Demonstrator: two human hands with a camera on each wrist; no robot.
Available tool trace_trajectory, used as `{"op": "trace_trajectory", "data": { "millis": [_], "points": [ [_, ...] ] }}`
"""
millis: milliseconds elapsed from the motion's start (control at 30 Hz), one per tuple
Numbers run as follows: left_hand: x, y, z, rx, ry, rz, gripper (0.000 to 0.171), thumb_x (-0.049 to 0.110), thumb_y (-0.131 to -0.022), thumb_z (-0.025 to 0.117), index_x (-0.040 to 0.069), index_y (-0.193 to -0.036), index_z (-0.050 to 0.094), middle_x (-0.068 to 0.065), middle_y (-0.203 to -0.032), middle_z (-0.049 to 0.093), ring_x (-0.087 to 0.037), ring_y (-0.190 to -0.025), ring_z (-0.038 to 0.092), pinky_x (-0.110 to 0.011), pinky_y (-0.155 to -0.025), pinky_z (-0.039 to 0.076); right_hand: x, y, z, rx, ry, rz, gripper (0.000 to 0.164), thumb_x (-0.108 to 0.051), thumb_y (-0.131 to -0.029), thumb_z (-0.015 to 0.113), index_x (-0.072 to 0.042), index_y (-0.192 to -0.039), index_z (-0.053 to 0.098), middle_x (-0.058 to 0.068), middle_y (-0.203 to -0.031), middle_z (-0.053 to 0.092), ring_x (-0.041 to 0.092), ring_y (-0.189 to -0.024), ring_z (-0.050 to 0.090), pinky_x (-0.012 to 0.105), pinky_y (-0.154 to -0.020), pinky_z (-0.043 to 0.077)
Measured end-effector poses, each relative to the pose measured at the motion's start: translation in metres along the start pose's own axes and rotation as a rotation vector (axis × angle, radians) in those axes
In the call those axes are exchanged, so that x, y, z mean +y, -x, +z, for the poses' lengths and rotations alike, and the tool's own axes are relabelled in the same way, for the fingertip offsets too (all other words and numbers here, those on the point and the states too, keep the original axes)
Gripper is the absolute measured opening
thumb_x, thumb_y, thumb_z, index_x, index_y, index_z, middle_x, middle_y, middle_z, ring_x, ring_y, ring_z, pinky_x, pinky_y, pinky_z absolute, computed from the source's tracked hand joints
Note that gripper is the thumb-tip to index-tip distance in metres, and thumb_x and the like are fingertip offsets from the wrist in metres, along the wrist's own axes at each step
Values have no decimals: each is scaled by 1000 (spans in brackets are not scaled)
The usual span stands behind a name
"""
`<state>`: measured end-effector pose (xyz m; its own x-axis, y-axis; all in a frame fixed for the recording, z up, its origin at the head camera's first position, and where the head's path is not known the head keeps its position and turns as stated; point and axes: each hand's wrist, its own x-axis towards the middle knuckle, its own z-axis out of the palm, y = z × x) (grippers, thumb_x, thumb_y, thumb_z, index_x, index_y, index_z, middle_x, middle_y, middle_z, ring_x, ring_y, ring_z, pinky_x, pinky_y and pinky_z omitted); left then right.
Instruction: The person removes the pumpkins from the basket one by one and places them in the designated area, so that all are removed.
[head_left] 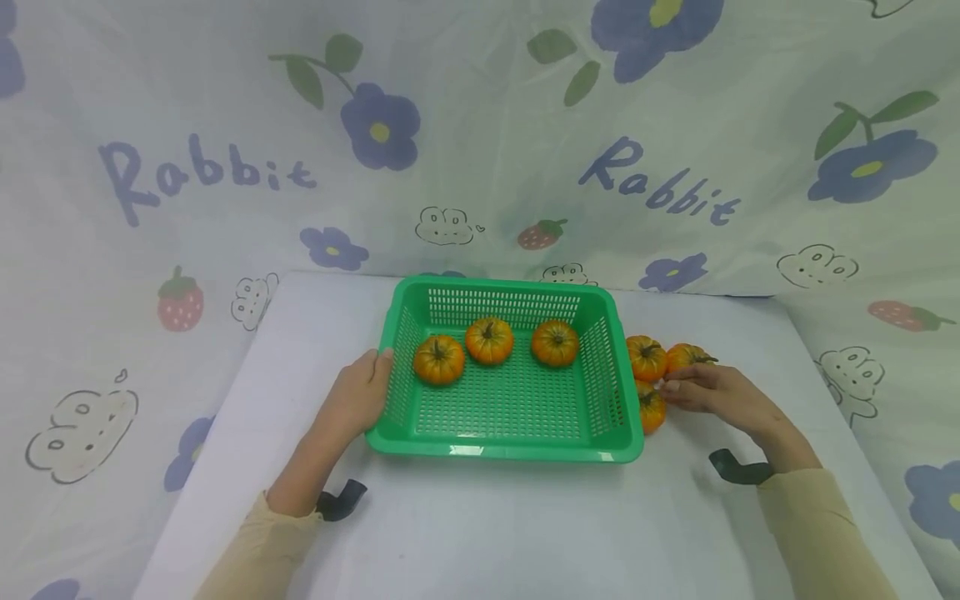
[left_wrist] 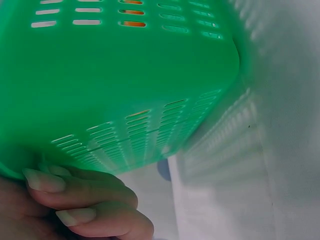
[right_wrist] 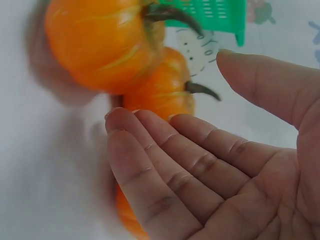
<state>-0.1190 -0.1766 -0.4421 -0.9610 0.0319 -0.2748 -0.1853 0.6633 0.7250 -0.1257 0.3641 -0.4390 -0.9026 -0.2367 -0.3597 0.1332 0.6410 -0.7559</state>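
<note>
Long sleeves in a pale tan cloth, I notice: the left sleeve (head_left: 258,546) at seven o'clock in the head view, its cuff softly creased, and the right sleeve (head_left: 821,533) at five. A dark, bent fitting (head_left: 343,502) juts toward two o'clock by the left cuff; its twin (head_left: 738,468) points toward ten by the right. Left hand (head_left: 360,396) and right hand (head_left: 723,396) are bare.

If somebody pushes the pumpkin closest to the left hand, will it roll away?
It might roll a little, because that pumpkin is round, though its squat shape could make it wobble instead. The green basket has raised sides, so it probably won't go far. Its smooth-looking skin may feel a bit slippery.
</note>
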Motion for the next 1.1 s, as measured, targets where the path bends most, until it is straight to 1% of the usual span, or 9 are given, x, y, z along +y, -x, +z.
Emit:
{"op": "trace_trajectory", "data": {
  "millis": [233,300,367,500,700,867,933,1000,1100],
  "points": [
    [-2,0,0,-5,-4,-1,60,53,-113,22,2,-118,53,-12,-82,59,-23,-66,58,-35,-58,52,-22,4,-3,27,76,-37,53,-38,-107,61,3,-140,57,18,-129,70,37,-116,69,56,-97,55],
    [-2,0,0,-4,-4,-1,60,53,-113,22,2,-118,53,-12,-82,59,-23,-66,58,-35,-58,52,-30,6,-4,32,84,-50,53,-38,-107,61,3,-141,56,18,-128,70,37,-116,69,55,-97,55],
    [-2,0,0,-1,-2,0,60,54,-113,22,2,-117,53,-12,-82,59,-23,-66,58,-35,-58,52,-38,6,-4,34,69,-64,55,-37,-108,61,4,-142,54,19,-128,70,38,-116,69,55,-97,55],
    [-3,0,0,4,2,4,61,55,-113,22,3,-116,53,-12,-82,59,-23,-67,58,-35,-58,52,-56,7,-2,44,87,-91,58,-40,-107,61,4,-143,53,20,-129,70,38,-116,69,54,-96,56],
    [-4,-2,0,7,4,11,60,55,-113,22,4,-114,53,-12,-82,58,-23,-66,57,-36,-58,51,-81,7,5,46,106,-142,54,-37,-107,63,5,-140,56,21,-128,69,38,-114,69,47,-91,60],
    [-5,-3,0,4,10,11,57,54,-113,23,5,-113,53,-12,-81,59,-23,-66,58,-36,-58,52,-97,4,7,59,145,-173,55,-40,-106,63,1,-142,57,17,-131,69,36,-118,66,53,-93,57],
    [-5,-3,0,1,13,7,57,53,-113,23,5,-114,53,-12,-82,59,-23,-65,58,-35,-57,52,-104,1,8,54,153,-190,54,-39,-106,64,1,-142,57,15,-132,68,35,-120,65,56,-95,56],
    [-5,-3,1,0,14,6,57,54,-113,23,5,-114,53,-12,-82,59,-23,-66,58,-35,-58,52,-111,-3,8,48,165,-202,52,-37,-106,64,0,-142,58,13,-131,70,34,-120,66,56,-97,55],
    [-5,-3,1,-3,16,2,58,55,-113,23,6,-115,53,-12,-83,59,-23,-67,58,-35,-58,52,-122,-10,9,26,171,-209,52,-35,-106,65,1,-142,58,14,-131,70,34,-122,65,60,-103,50]
  ]
}}
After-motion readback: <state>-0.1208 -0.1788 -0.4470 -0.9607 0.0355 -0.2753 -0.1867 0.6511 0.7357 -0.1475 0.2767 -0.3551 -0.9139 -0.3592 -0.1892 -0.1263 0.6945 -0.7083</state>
